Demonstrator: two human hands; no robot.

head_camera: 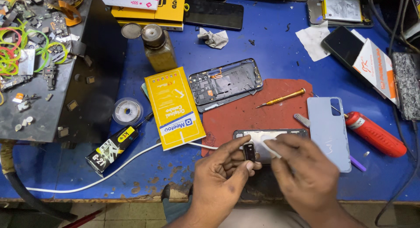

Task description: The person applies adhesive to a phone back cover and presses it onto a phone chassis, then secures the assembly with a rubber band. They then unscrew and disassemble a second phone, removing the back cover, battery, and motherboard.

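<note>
The left hand point(221, 169) pinches a small, light, fragile dark part point(249, 151) by its edges, while the right hand point(302, 166) pinches a thin white strip point(267, 145).

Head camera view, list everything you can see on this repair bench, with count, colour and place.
Workbench: one, blue, under everything.
Work mat: one, red, centre.
Phone frame: one, black, opened, top edge of the mat.
Screwdriver: one, yellow handle, on the mat.
Phone back cover: one, pale blue, right of the mat.
Flat packet: one, yellow, left of the mat.
Glue tube: one, black and yellow, lower left.
Bottle: one, amber, behind the packet.
Red tool: one, far right.
Rubber bands: several, green and red, grey tray at left.
Left hand: holds a small black part.
Right hand: over a phone screen, holding a white strip.
</note>
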